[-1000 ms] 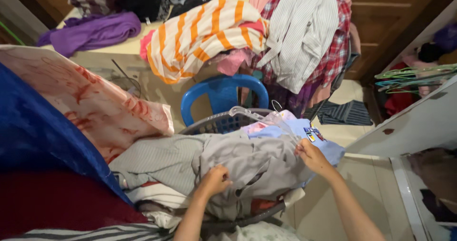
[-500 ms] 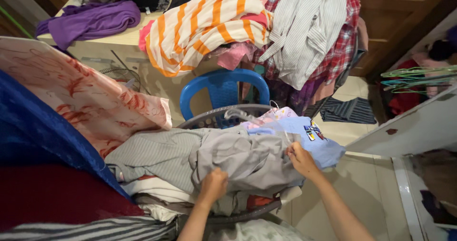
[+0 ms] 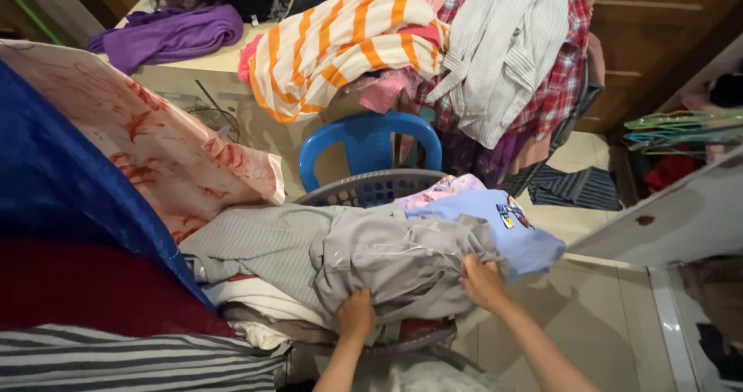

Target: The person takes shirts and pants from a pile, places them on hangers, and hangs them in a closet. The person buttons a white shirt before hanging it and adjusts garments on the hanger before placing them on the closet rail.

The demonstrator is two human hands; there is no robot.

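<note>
- Looking down from head height at a grey laundry basket (image 3: 364, 193) heaped with clothes, its slotted rim showing at the far side.
- On top of the heap lies a crumpled grey garment (image 3: 395, 260), spread across the middle and reaching the near rim of the basket.
- The left hand (image 3: 356, 314) is closed on the grey garment's near edge, fingers curled into the cloth at the near rim.
- The right hand (image 3: 481, 280) is closed on the same garment's right edge, thumb and fingers pinching a fold (the fingertips are buried in fabric).
- Just beside the right hand, at the basket's right rim, lies a light blue shirt (image 3: 511, 233) bearing a small rectangular patch (image 3: 511, 216) in blue, red and yellow.
- A grey striped garment (image 3: 263, 245) lies at the left of the heap, touching the grey one.
- Behind the basket stands a blue plastic chair (image 3: 364, 136).
- Beyond it, a pale counter (image 3: 193, 71) carries an orange-and-white striped cloth (image 3: 340, 44) and a purple cloth (image 3: 174, 36) near its left end.
</note>
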